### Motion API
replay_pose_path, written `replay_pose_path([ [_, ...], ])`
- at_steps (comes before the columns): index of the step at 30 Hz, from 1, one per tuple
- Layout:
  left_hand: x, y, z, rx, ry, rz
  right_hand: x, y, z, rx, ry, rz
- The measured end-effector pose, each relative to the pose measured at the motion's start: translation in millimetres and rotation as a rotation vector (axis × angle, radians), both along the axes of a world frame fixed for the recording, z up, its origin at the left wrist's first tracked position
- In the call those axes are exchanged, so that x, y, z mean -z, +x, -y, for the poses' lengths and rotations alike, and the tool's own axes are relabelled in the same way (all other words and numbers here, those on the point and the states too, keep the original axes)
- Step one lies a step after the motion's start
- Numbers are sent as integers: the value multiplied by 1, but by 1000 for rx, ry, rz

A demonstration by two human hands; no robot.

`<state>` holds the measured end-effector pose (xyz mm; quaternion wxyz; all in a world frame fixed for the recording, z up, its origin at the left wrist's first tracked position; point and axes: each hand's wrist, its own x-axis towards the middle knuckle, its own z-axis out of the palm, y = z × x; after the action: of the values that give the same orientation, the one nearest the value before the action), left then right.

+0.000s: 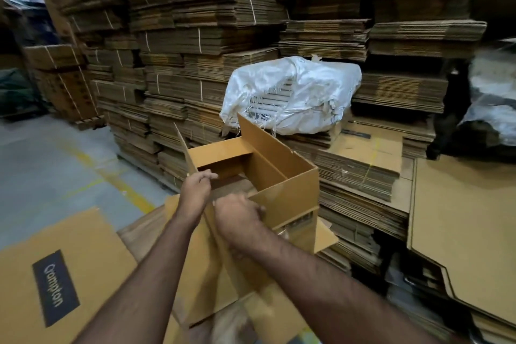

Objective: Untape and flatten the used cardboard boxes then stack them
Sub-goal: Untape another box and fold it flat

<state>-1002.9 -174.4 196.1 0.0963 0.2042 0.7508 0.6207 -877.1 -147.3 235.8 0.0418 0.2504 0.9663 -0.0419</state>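
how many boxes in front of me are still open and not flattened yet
1. The open box is straight ahead, gripped by the left hand and right hand. Everything else looks flattened; the white sack may hide more.

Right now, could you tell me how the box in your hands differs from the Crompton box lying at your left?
The open box stands as a hollow shell, flaps up, while the Crompton box lies flat. The left hand and right hand grip the open box; nothing touches the Crompton box. A dark printed label shows on the Crompton box; none is visible on the open box. Both are tan corrugated cardboard.
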Motion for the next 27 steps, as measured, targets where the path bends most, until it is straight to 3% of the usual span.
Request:
replay_pose_path([
  [1,-1,1,4,33,-2,-52,-4,4,-10,-18,-19,-2],
  [3,-3,2,11,97,-122,-323,-8,13,-37,-76,-25,-28],
  [5,-8,3,8,163,-421,-670,-4,23,-71,-122,-11,-72],
  [7,-17,10,-2,164,-695,-807,-4,34,-101,-185,55,-123],
  [14,-60,-3,-30,68,-893,-866,-31,83,-175,-334,85,-426],
  [19,-88,-34,-10,-120,-1107,-834,-42,97,-229,-348,95,-520],
  [22,-90,-33,0,-145,-1182,-727,-46,96,-258,-341,133,-502],
  [27,-90,-8,-17,-112,-1095,-944,-61,92,-301,-134,173,-429],
])
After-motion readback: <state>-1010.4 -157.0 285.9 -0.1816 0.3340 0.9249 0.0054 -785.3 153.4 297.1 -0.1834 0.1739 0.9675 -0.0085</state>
